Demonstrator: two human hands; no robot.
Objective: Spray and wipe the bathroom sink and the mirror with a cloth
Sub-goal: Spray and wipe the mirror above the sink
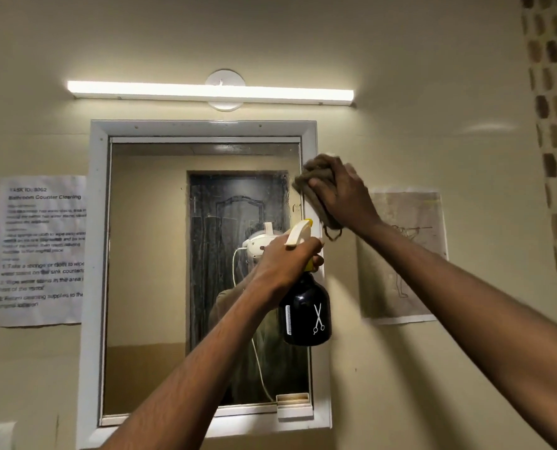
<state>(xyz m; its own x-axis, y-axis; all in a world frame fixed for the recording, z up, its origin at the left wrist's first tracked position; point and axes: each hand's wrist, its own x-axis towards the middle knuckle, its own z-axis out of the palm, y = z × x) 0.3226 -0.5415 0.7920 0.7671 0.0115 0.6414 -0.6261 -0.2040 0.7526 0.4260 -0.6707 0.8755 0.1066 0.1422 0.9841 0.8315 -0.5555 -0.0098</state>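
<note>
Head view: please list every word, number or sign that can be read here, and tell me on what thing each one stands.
"TASK ID: 8062": top of the printed sheet left of the mirror.
"Bathroom Counter Cleaning": the line below on that sheet.
The rest of that sheet: blurred and partly cut off by the mirror frame.
White comb and scissors signs, no words: on the black spray bottle.
Paper right of the mirror: a faint drawing, no readable text.

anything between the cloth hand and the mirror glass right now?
Nothing visible. The right hand holds the cloth bunched at the mirror near its upper right edge, with no object between. The spray bottle, in the left hand's grip, hangs lower, below the cloth, not in its way.
</note>
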